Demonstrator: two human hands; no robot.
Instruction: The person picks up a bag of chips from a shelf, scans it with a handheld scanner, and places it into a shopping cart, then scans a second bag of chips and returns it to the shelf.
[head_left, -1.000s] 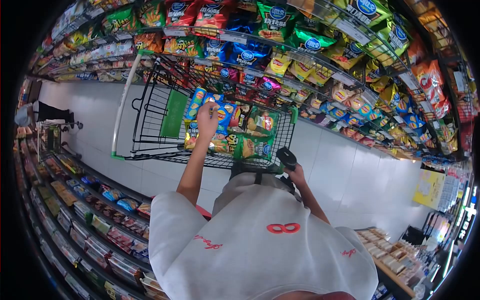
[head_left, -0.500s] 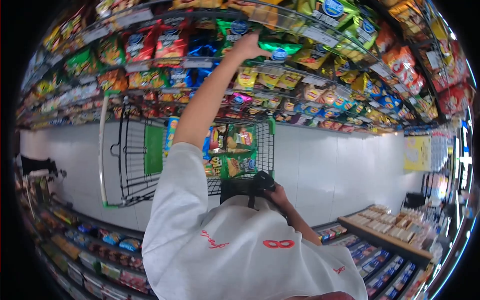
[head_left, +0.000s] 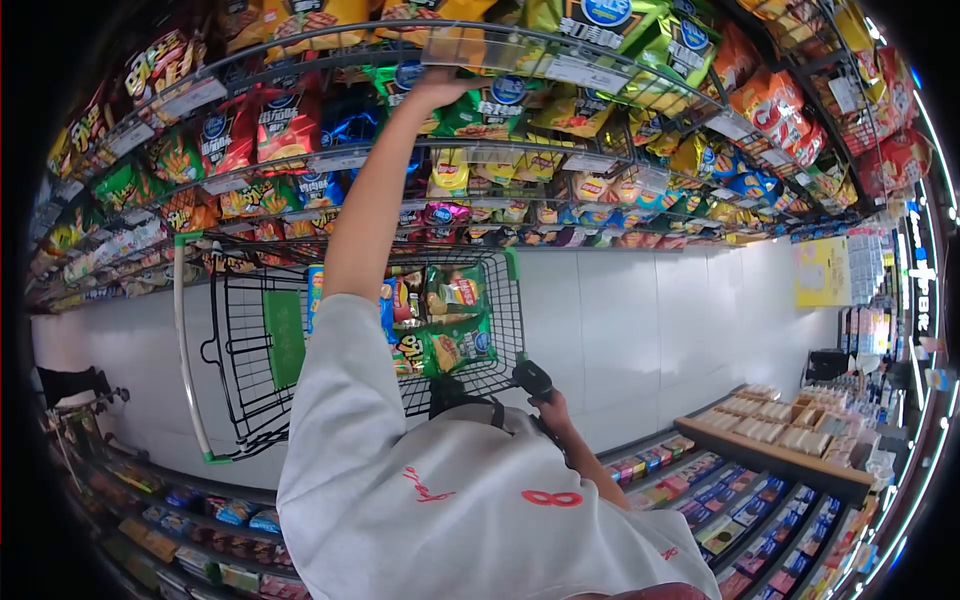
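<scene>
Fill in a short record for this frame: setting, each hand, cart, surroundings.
setting: shop aisle beside snack shelves
left hand: up at an upper shelf, by a green bag; grip unclear
right hand: low, fingers closed round a black device
cart: wire, in front of the person, holding several snack bags
surroundings: white tiled floor; low shelf of small packs on the opposite side
</scene>
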